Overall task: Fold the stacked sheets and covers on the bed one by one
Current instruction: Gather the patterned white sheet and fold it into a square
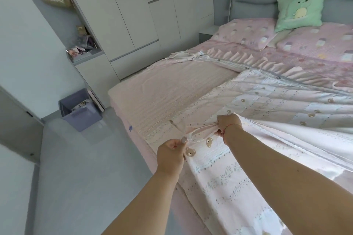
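**Gripping the cover's edge at the bedside**

Pinching the near edge of the bear-print cover [248, 168] with the left hand [170, 155], fingers curled. Bunching that same edge in the right hand [228, 124], just beyond. Cover lying spread across the bed [168, 89], draping toward the camera.

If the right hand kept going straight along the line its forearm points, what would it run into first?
Probably the bear-print cover it already grips: the right hand points up-bed over that fabric. Beyond lies the pink ruffled sheet, though depth is unclear.

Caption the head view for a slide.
Both hands, left and right, pinch the bear-print cover's edge on the bed.
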Motion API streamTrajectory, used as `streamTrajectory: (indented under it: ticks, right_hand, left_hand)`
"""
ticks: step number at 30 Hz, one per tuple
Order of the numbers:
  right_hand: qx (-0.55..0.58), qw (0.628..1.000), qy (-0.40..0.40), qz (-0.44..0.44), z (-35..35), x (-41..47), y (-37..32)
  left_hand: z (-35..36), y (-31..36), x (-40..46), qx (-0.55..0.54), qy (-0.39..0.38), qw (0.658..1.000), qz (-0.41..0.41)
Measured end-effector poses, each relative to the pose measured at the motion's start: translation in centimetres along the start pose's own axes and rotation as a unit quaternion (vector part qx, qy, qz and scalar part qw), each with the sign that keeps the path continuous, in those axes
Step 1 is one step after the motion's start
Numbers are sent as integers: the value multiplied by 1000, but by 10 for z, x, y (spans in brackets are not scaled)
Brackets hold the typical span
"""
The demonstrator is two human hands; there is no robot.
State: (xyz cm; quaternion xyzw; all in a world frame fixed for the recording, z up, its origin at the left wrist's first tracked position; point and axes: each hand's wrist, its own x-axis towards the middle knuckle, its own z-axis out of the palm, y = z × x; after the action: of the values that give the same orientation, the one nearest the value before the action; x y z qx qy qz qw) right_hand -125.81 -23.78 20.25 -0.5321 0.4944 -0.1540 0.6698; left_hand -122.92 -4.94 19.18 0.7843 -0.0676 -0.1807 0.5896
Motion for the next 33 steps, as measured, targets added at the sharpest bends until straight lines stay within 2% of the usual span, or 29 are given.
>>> streamTrajectory:
  ticks: [5,10,17,24,30,33]
  right_hand:
    - [-38,998,56,-14,77,18,-6]
    - [-44,996,73,-5,148,36,-11]
    - [-96,988,119,16,203,95,-3]
    - [-153,980,113,65,259,205,31]
    - [-215,965,107,109,287,265,55]
    - [-235,956,103,139,294,284,70]
  left_hand:
    - [-54,-10,71,-6,-72,997,-5]
    - [-98,-19,135,-22,-109,993,-38]
    - [-114,-40,225,-31,-171,980,-94]
    - [-109,-81,329,63,-211,967,-125]
    - [-99,-115,396,111,-256,946,-167]
    - [-104,-140,428,240,-232,933,-135]
